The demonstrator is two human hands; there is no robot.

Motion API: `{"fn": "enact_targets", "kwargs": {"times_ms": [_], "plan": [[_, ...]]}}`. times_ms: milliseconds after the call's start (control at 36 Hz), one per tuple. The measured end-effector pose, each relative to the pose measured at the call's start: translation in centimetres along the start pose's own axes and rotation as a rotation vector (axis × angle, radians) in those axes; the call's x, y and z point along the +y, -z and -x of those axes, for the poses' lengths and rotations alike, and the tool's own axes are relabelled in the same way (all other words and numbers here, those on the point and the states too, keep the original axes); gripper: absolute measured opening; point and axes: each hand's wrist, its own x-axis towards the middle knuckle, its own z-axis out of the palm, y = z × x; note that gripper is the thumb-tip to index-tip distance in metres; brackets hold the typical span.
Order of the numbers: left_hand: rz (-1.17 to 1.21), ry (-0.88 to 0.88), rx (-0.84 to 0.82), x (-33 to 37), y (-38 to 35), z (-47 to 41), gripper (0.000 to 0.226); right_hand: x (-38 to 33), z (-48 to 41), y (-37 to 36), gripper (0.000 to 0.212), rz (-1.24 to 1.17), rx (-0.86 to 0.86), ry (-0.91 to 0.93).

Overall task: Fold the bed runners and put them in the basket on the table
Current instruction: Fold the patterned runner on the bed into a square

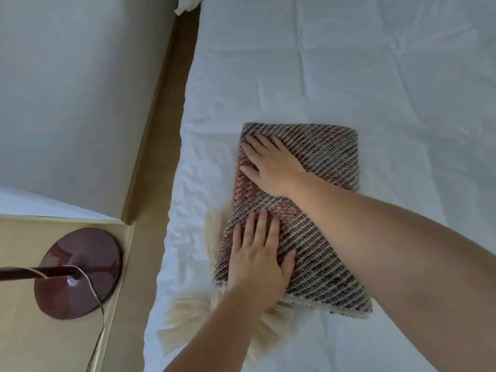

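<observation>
White bed (349,76), bedside lamp (80,272), left hand (257,259), right hand (271,165) flat on runner (330,162)

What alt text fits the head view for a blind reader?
The left hand and right hand press flat on a folded woven bed runner on a white bed. A dark red lamp base stands on a table nearby.

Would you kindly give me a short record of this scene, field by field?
runner: folded bed runner, lying on the white bed
hands: left hand flat on near half, right hand flat on far half
fringe: cream fringe pokes out at its near-left edge
bedside: maroon lamp base on side table
basket: not in view
</observation>
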Motion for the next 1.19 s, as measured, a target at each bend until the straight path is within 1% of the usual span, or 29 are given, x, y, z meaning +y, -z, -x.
{"fn": "enact_targets", "kwargs": {"times_ms": [83,167,222,250,306,361,389,444,472,528,583,639,722,750,806,861,917,972,1056,1111,1194], "plan": [[-0.045,0.086,-0.021,-1.1,-1.5,-0.7,0.076,5.6,1.6,-0.6,0.075,0.100,0.028,-0.143],[-0.039,0.164,-0.002,-1.4,-2.2,-0.5,0.081,10.8,3.4,-0.9,0.081,0.104,0.022,-0.379],[-0.023,0.193,0.022,-1.0,-2.5,-0.4,0.082,11.8,4.9,-0.5,0.081,0.044,-0.015,-0.519],[-0.006,0.206,0.036,-0.8,-2.5,-0.4,0.081,11.2,5.8,-0.3,0.080,0.029,-0.013,-0.542],[0.065,0.238,0.090,-0.5,-2.3,-0.5,0.077,8.4,8.1,-0.4,0.077,0.017,0.012,-0.485],[0.112,0.279,0.145,-0.5,-1.9,-0.9,0.076,4.3,11.5,-1.0,0.077,-0.012,0.013,-0.359],[0.109,0.303,0.149,-0.5,-1.6,-1.3,0.077,2.3,13.4,-1.6,0.077,-0.025,-0.001,-0.295],[0.084,0.352,0.107,-0.5,-0.8,-2.4,0.079,-0.1,16.6,-3.3,0.077,-0.036,-0.037,-0.213],[0.066,0.381,0.076,-0.6,-0.4,-3.1,0.078,-0.3,17.8,-4.1,0.077,-0.046,-0.036,-0.206],[0.036,0.422,0.017,-0.8,0.4,-4.1,0.078,0.5,19.5,-5.2,0.076,-0.099,-0.016,-0.260],[0.016,0.437,0.005,-1.1,1.1,-4.5,0.082,1.6,20.8,-5.8,0.078,-0.158,-0.005,-0.326],[0.052,0.467,0.055,-1.0,1.4,-4.5,0.086,2.4,21.3,-5.8,0.081,-0.332,0.011,-0.394],[0.256,0.612,0.147,-0.7,2.1,-4.1,0.091,3.2,20.7,-4.5,0.085,-0.713,0.129,-0.537],[0.300,0.664,0.146,-0.8,2.4,-4.0,0.091,3.5,20.2,-4.0,0.082,-0.808,0.187,-0.585],[0.272,0.716,0.088,-1.3,2.8,-3.4,0.091,3.9,19.2,-3.1,0.068,-0.970,0.279,-0.678],[0.292,0.734,0.044,-2.1,3.1,-3.0,0.094,4.4,18.0,-2.2,0.052,-1.091,0.307,-0.742],[0.456,0.727,0.020,-2.6,3.3,-2.7,0.098,4.8,17.0,-1.5,0.053,-1.181,0.293,-0.795],[0.626,0.691,-0.011,-2.6,3.8,-2.8,0.088,5.3,16.0,-1.1,0.057,-1.298,0.270,-0.850],[0.926,0.692,-0.044,-2.9,4.6,-3.8,0.064,6.3,14.9,-1.0,0.067,-1.496,0.237,-0.903],[1.055,0.683,-0.115,-3.3,5.1,-4.6,0.053,7.0,14.6,-1.1,0.071,-1.544,0.210,-0.895],[1.182,0.661,-0.204,-3.8,5.3,-5.1,0.049,7.5,14.7,-0.9,0.063,-1.532,0.210,-0.838]]}}
